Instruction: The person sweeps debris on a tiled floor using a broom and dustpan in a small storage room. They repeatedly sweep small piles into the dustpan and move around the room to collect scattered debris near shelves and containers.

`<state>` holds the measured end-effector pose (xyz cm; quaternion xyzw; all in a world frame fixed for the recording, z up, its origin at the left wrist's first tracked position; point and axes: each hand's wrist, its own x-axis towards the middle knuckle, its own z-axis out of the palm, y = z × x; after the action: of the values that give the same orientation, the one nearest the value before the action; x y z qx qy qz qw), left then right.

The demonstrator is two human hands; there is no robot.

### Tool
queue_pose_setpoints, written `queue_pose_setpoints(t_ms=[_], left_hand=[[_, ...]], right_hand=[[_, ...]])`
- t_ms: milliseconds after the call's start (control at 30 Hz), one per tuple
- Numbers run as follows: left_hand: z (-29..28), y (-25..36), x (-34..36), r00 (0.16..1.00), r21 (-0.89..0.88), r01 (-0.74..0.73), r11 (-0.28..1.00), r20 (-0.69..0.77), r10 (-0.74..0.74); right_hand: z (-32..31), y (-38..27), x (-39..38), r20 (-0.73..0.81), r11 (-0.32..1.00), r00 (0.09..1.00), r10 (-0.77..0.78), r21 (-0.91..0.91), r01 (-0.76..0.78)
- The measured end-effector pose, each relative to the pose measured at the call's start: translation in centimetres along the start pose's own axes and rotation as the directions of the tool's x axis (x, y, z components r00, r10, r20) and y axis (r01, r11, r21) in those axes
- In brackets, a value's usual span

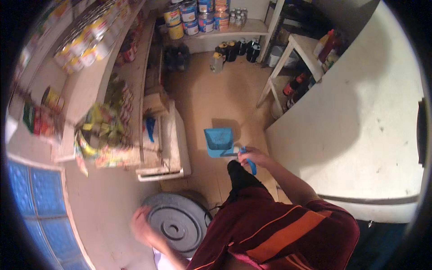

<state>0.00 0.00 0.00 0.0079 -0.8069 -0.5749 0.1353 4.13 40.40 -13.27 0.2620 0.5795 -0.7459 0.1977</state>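
Observation:
A blue dustpan point(219, 140) is in front of me, its pan low over the tan floor and a shadow beside it. My right hand point(253, 157) is closed around the dustpan's handle, and a blue end of the handle sticks out below the fingers. My left hand point(142, 226) is at the left edge of a round grey lid point(182, 220) with a ringed top. Motion blurs that hand, so its fingers do not show clearly, and whether it touches the lid I cannot tell.
Shelves with cans point(85, 47) and bagged goods point(105, 126) line the left wall. More large cans point(189, 18) stand on the back shelf, with dark bottles point(231, 50) below. A large white panel point(360, 117) fills the right side, beside a small bottle rack point(294, 58).

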Motion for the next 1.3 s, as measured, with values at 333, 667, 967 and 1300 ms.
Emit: queue_pose_setpoints(t_ms=[333,667,967,1300], left_hand=[[38.8,1.9,12.0,0.064,0.309,0.629,0.714,0.894,-0.443],[59.6,4.5,28.2,-0.001,0.238,0.735,0.634,0.937,-0.350],[74.9,4.1,44.8,-0.230,0.415,0.450,0.791,0.909,-0.347],[83.0,2.8,47.6,-0.422,0.225,-0.181,0.957,0.861,-0.282]], right_hand=[[-7.3,-17.5,11.9,-0.020,0.997,0.997,-0.079,0.024,0.079],[-19.4,-27.5,24.2,-0.264,0.982,0.956,-0.128,0.102,0.160],[-24.3,-18.9,23.3,-0.821,0.923,0.436,0.369,0.381,-0.063],[-4.7,-12.3,21.2,-0.468,0.464,0.378,0.798,0.879,0.108]])
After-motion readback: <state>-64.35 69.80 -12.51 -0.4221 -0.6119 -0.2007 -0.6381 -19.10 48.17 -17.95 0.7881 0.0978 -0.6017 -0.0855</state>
